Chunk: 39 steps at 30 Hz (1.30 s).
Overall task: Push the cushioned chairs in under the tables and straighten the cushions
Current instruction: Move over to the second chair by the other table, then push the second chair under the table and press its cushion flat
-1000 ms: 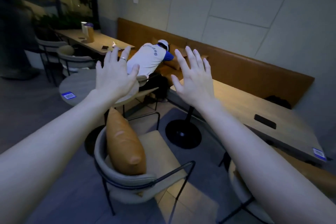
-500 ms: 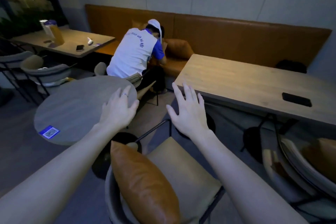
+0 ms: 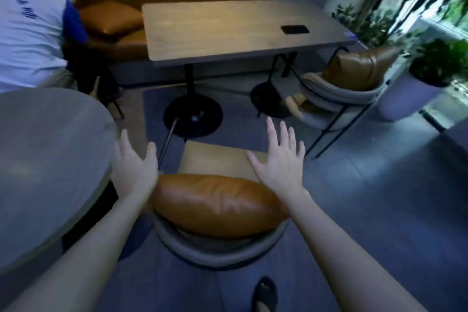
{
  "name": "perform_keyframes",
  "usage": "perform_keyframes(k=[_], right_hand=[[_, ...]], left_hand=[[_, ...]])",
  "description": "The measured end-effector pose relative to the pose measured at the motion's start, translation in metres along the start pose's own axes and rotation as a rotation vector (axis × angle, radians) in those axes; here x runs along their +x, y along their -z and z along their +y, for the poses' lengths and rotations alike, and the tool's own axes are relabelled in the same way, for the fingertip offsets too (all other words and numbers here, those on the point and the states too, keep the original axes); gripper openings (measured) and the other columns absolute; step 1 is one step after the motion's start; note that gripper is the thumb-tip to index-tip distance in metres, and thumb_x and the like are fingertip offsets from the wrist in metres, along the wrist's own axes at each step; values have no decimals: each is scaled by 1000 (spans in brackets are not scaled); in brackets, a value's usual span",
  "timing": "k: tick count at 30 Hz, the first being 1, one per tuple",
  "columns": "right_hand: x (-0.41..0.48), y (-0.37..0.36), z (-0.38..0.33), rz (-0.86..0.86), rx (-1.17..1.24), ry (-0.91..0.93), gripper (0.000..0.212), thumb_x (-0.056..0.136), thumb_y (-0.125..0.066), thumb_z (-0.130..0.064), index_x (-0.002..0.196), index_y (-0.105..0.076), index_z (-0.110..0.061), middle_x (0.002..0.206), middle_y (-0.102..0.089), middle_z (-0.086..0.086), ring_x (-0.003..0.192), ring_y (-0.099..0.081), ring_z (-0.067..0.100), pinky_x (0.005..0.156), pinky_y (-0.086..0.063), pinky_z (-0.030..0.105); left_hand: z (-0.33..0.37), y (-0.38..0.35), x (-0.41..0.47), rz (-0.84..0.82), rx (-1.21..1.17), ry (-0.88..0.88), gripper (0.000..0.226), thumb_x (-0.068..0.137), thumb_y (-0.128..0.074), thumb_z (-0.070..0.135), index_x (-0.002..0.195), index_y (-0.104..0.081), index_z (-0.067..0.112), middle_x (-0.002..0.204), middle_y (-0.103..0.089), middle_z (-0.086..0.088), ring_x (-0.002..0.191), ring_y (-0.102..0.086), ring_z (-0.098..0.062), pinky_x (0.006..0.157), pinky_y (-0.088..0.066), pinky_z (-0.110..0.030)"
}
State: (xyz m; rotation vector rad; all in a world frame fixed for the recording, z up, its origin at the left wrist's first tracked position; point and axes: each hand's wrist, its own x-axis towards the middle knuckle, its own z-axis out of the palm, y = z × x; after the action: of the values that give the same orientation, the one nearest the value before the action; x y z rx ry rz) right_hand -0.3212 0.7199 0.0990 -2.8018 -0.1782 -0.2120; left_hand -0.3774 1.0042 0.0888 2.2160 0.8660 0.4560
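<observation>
Viewpoint has swung round since half a second ago: the rectangular table (image 3: 235, 30) now sits straight ahead, and the near chair (image 3: 217, 248) is squared to it but well short, so pushing remains. A second chair (image 3: 339, 94) stands angled at the table's right end. The brown cushion (image 3: 215, 205) lies across the near chair's back, between the forearms. Left hand (image 3: 134, 167) and right hand (image 3: 278, 162) have dropped lower, fingers spread wide, holding nothing.

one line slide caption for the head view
Both open hands, left and right, reach over a chair's brown cushion facing the rectangular table.
</observation>
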Motion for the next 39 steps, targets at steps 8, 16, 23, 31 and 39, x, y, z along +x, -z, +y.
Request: perform_keyframes(k=[8,16,23,31,39], right_hand=[[-116,-42,36,30,330,-659,117,77,-67,-72,164,3,-36,173,-12,12,157,-19,35,119,-21,65],[-153,-96,23,40,1185,-1011,124,78,-78,-65,164,5,-32,173,-17,0,156,-23,25,125,-23,50],[-161,-121,28,-37,1314,-1102,119,74,-67,4,165,1,-32,163,-35,5,135,-43,32,113,-37,53],[-154,-139,26,8,1113,-1122,116,73,-62,7,163,-7,-41,158,-40,15,134,-47,46,106,-46,63],[-148,-149,36,25,1006,-1067,106,80,-55,7,162,-9,-39,138,-56,19,108,-62,43,91,-57,62]], left_hand=[[-79,-19,-62,-210,-258,447,101,82,-66,62,160,-12,28,162,-33,-9,141,-39,-39,111,-36,-55],[-105,-22,-57,-612,-544,538,115,54,-72,81,153,-35,38,149,-51,1,132,-51,-32,106,-44,-59],[-145,-31,-39,-838,-650,473,106,57,-93,29,149,-41,38,133,-64,4,120,-61,-26,87,-56,-49],[-157,-55,-32,-721,-302,315,109,67,-89,8,156,-30,29,126,-55,4,120,-54,-24,94,-43,-32],[-157,-70,-35,-647,-235,240,103,63,-85,-2,151,-36,17,153,-43,-11,139,-41,-33,114,-36,-50]])
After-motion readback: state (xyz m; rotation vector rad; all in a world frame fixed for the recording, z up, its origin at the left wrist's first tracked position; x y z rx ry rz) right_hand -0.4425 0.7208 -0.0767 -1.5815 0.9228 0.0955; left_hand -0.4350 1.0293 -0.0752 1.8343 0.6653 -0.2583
